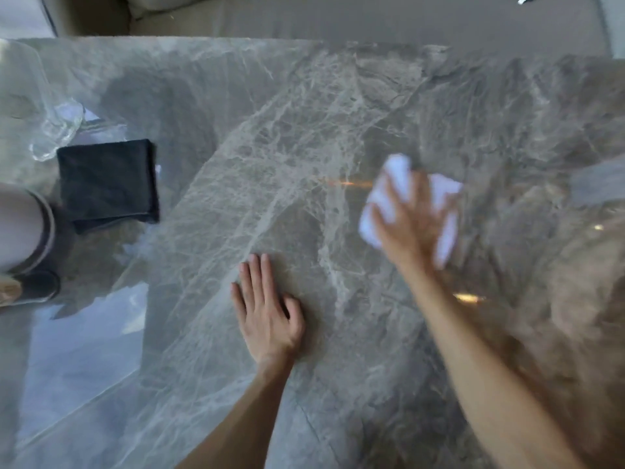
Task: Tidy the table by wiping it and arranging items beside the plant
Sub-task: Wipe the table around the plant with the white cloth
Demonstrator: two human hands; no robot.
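Note:
My right hand [411, 225] presses a crumpled white cloth [446, 194] flat onto the grey marble table [291, 137], right of centre; hand and cloth are motion-blurred. My left hand [267, 311] lies palm-down on the table near the middle, fingers spread, holding nothing. A folded black cloth [108, 182] rests at the left side. A clear glass vase [50, 106] stands at the far left behind the black cloth. No plant leaves are clearly visible.
A white and dark rounded object [27, 238] sits at the left edge, in front of the black cloth. A blurred grey object [597, 182] lies at the right edge. A sofa [338, 15] runs behind the table's far edge.

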